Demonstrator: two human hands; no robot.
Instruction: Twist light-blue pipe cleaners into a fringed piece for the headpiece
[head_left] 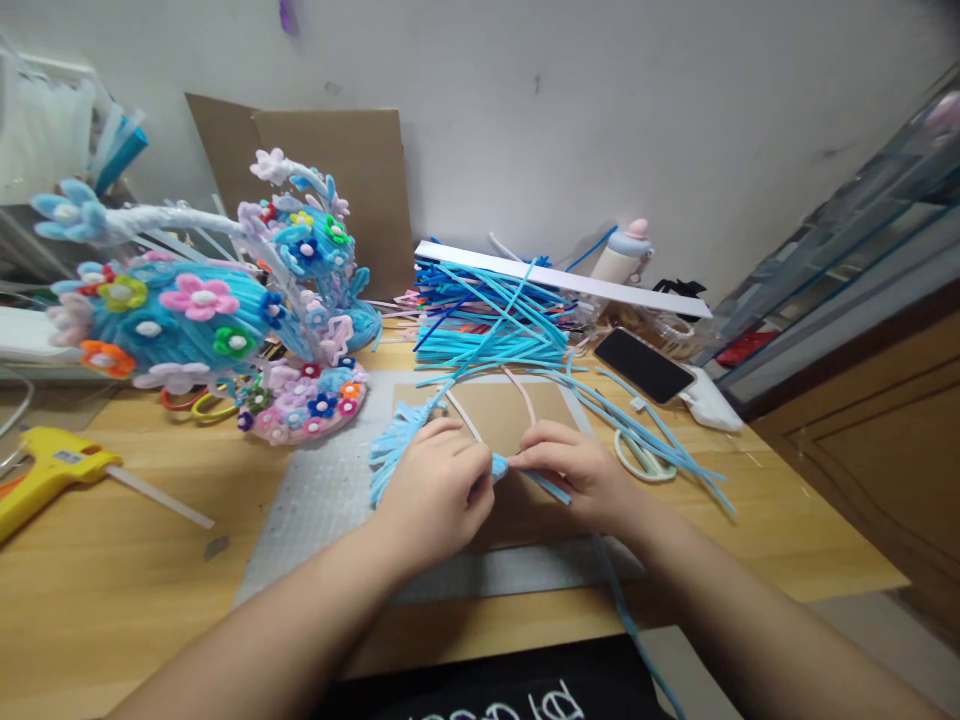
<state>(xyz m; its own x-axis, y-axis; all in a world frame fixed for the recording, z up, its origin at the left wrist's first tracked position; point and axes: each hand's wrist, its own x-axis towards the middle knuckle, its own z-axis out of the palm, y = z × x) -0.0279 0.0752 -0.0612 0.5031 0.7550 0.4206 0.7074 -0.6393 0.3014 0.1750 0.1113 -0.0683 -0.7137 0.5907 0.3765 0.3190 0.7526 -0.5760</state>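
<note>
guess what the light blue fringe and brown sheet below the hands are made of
Light blue fringe: soft, matte, probably chenille fibre, given its fuzzy-looking strands; any core is hidden. Brown sheet: likely cardboard, smooth, dull, by its tan face.

Your left hand (439, 480) is bare, your right hand (585, 470) bare too, and it's bare skin all along both forearms (289, 610)! Down at the bottom edge sits your black garment (465, 685), and look, white lettering (559, 700) across it, rounded strokes, cut off and too partial to read!
</note>
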